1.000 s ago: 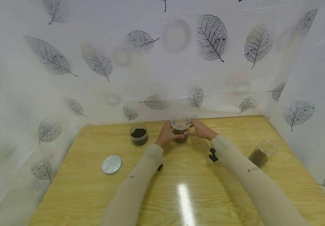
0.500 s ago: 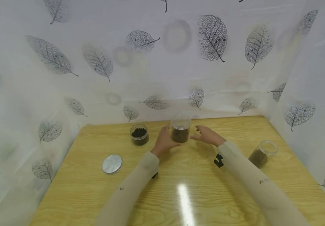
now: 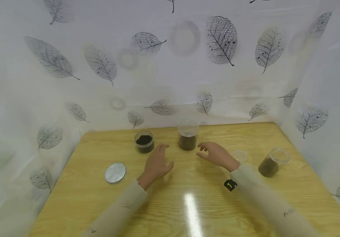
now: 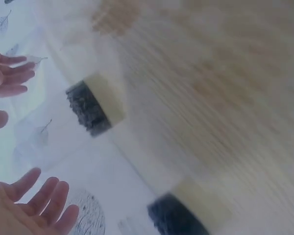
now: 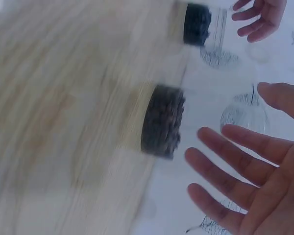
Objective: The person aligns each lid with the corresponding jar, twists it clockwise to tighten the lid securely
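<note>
A clear jar, partly filled with dark brown bits, stands upright at the back middle of the table. Near its right side is my right hand, fingers loosely bent and holding nothing. My left hand hovers in front of and to the left of that jar, thumb and fingers spread apart with nothing between them. Beyond the left fingertips stands a clear jar of black grains. The right wrist view shows the right palm and spread fingers beside the jar's dark contents.
A round silver lid lies on the table at the left. Toward the right stands another clear jar with brown contents. A clear round lid lies partly behind the right wrist. A leaf-print curtain borders the table's back edge.
Both hands have let go of the middle jar and drawn back toward me, the left one also to the left. The jar stays standing where it was. The clear lid has come into view.
</note>
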Demonstrator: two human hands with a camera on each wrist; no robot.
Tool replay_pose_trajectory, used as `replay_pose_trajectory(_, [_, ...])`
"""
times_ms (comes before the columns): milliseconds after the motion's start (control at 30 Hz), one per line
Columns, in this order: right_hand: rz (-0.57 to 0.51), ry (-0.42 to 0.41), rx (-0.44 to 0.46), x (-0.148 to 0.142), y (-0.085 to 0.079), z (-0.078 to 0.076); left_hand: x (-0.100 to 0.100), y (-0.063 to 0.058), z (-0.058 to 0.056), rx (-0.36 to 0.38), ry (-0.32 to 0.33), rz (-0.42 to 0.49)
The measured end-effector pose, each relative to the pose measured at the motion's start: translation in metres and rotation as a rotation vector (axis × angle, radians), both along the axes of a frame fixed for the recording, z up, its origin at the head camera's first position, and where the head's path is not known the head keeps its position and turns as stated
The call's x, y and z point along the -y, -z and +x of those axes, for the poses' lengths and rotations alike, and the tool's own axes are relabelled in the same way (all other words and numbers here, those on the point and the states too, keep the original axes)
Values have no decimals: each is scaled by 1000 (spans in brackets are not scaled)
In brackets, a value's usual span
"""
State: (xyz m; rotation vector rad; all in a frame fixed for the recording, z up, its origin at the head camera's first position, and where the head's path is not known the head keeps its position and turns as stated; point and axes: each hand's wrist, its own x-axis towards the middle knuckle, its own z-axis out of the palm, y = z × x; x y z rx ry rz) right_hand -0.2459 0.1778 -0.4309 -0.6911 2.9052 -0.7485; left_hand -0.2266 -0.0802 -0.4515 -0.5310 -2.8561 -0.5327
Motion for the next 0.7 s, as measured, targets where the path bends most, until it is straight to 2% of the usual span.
replay_pose_trajectory(100, [-46,-34,-57,17,-1,7,19,-2,16,-106,7,-41])
replay_pose_trajectory(200, [-85,-57,-102,34,0,9,38,0,27,-160,-11,-60])
replay_pose_trajectory(300, [-117,-64,-118,50,3,4,60,1,31,-186,-49,-100])
replay_pose_trajectory(367, [-146,-74,-112,61,6,-3,74,1,32,-168,-78,-136])
replay_pose_trajectory(500, [-171,-100,-67,85,14,-22,101,-1,35,-72,-136,-212])
replay_pose_trajectory(700, [-192,-130,21,125,29,-53,129,-3,38,36,-187,-217])
